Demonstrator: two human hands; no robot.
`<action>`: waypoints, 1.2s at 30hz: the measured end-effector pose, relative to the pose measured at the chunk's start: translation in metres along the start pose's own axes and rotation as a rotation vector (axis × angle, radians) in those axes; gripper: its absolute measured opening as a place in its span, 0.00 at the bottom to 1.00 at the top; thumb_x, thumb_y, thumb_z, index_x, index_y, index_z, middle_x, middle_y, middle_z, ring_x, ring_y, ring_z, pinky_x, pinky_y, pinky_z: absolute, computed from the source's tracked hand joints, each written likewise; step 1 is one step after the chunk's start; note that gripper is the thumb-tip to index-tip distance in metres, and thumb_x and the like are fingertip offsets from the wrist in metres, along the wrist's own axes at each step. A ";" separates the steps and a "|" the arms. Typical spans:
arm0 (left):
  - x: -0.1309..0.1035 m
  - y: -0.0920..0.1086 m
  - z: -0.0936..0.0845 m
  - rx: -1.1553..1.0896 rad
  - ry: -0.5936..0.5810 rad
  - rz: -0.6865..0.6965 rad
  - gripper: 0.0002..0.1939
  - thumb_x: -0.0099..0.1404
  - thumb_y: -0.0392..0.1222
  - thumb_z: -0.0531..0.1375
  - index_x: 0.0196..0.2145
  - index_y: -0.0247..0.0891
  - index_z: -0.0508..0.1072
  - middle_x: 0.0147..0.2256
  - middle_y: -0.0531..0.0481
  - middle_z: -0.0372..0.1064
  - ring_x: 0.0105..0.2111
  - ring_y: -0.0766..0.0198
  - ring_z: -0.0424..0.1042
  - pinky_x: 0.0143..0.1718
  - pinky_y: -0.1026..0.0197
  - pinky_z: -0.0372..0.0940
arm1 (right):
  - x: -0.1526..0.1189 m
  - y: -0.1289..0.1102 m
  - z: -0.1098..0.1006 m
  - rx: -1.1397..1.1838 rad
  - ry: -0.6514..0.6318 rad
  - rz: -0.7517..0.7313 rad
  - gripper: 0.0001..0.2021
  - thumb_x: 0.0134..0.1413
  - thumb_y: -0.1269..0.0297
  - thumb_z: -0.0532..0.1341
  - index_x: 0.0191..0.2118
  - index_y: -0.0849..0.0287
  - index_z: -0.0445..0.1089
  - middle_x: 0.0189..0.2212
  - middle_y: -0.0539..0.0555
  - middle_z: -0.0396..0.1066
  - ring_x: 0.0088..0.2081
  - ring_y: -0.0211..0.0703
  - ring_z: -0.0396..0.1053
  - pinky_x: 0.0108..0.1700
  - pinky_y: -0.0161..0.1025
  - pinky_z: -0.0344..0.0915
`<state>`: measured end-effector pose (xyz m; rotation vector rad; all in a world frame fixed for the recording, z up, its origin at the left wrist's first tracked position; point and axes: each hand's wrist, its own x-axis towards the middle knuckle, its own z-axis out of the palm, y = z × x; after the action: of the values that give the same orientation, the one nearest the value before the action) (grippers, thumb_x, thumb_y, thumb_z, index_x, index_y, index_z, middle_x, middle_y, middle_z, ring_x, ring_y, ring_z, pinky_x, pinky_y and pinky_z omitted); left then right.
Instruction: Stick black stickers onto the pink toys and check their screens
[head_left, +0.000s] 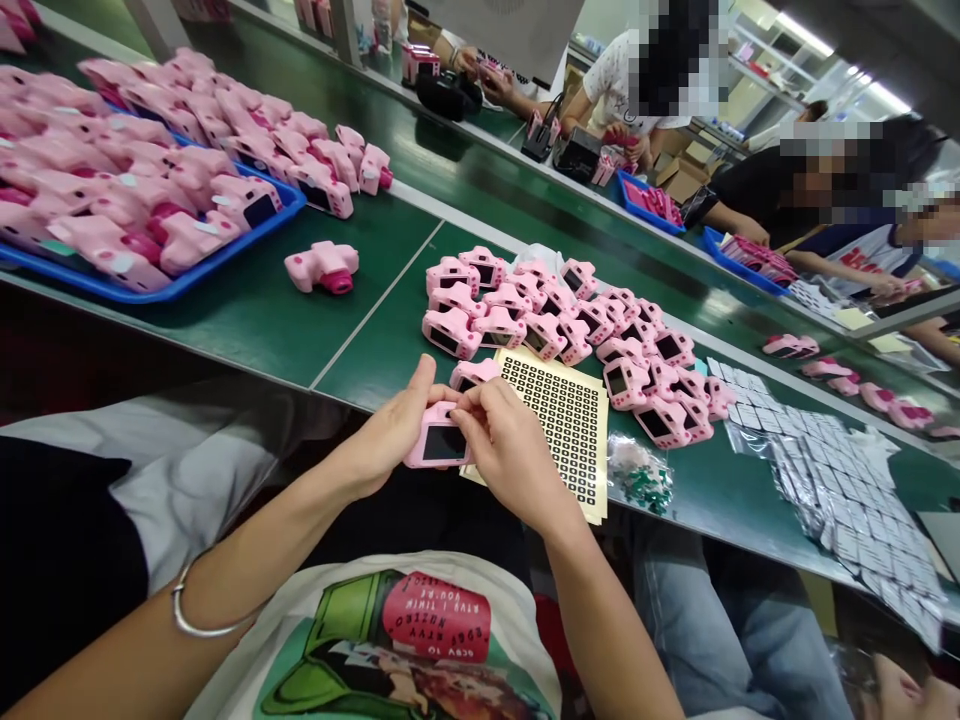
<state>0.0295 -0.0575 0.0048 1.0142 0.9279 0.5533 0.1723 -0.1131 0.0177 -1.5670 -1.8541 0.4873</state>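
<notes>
A pink toy camera (444, 443) with a dark screen is gripped at its left side by my left hand (391, 428), the thumb pointing up. My right hand (510, 445) has its fingertips pinched together at the camera's upper edge, beside a small dark spot; whatever they pinch is hidden. Under and beside the right hand lies a cream sheet of small black stickers (574, 425), on top of other sheets. Just behind my hands is another pink toy camera (474, 373). A dense group of pink toy cameras (544, 335) stands behind the sheet.
A blue tray (176, 290) heaped with pink cameras sits at left, a lone camera (322, 268) beside it. At right lie a bag of small green-and-white parts (643, 478) and plastic-wrapped rectangular pieces (832, 480). Several co-workers sit across the green table (397, 345).
</notes>
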 end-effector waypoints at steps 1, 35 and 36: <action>-0.001 0.001 0.001 0.012 0.003 0.016 0.38 0.54 0.79 0.50 0.30 0.38 0.76 0.25 0.49 0.70 0.26 0.60 0.69 0.23 0.66 0.66 | -0.001 0.001 0.000 0.012 0.003 0.004 0.06 0.65 0.66 0.54 0.35 0.58 0.64 0.36 0.53 0.66 0.35 0.42 0.65 0.37 0.39 0.61; -0.024 0.010 0.002 0.224 -0.183 0.112 0.17 0.64 0.53 0.58 0.48 0.47 0.74 0.41 0.47 0.74 0.33 0.58 0.72 0.15 0.69 0.57 | -0.036 0.011 -0.005 0.868 -0.016 0.391 0.12 0.58 0.54 0.62 0.42 0.56 0.68 0.25 0.46 0.63 0.21 0.32 0.59 0.17 0.28 0.56; -0.026 0.009 0.003 0.228 -0.175 0.113 0.18 0.63 0.53 0.58 0.50 0.48 0.73 0.41 0.47 0.73 0.34 0.57 0.72 0.15 0.69 0.57 | -0.037 0.012 -0.004 0.890 -0.033 0.401 0.12 0.58 0.54 0.63 0.42 0.56 0.68 0.25 0.45 0.63 0.21 0.31 0.59 0.17 0.28 0.57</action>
<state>0.0192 -0.0746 0.0234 1.3056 0.7929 0.4501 0.1866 -0.1468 0.0042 -1.2635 -1.0545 1.3060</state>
